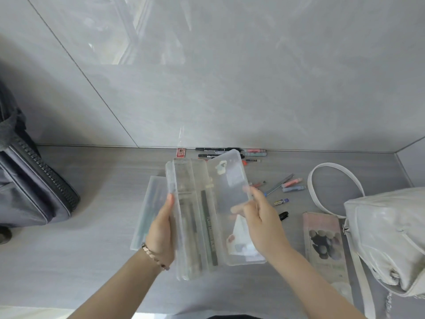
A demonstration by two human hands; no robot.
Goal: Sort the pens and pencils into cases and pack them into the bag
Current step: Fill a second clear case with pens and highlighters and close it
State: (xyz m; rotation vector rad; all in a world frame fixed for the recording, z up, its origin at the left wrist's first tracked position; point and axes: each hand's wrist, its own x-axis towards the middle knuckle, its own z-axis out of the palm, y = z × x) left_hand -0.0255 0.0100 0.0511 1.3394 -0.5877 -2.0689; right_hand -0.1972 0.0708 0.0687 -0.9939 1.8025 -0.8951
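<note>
A clear plastic pencil case [197, 217] is held above the table with its lid swung open to the right. Dark pens lie inside its base. My left hand [161, 231] grips the case's left edge. My right hand [257, 217] pinches the open lid [230, 187] at its right edge. A second frosted case [147, 210] lies flat on the table under and to the left. Loose pens and markers [230, 153] lie by the wall, and more loose pens [289, 184] sit to the right. A white bag [388, 238] rests at the right edge.
A dark grey zipped bag [30, 180] stands at the left. A pink printed case [324, 245] lies beside the white bag. A small red packet [181, 152] sits against the grey wall. A black cap [284, 215] and a lead tube [281, 202] lie near my right hand.
</note>
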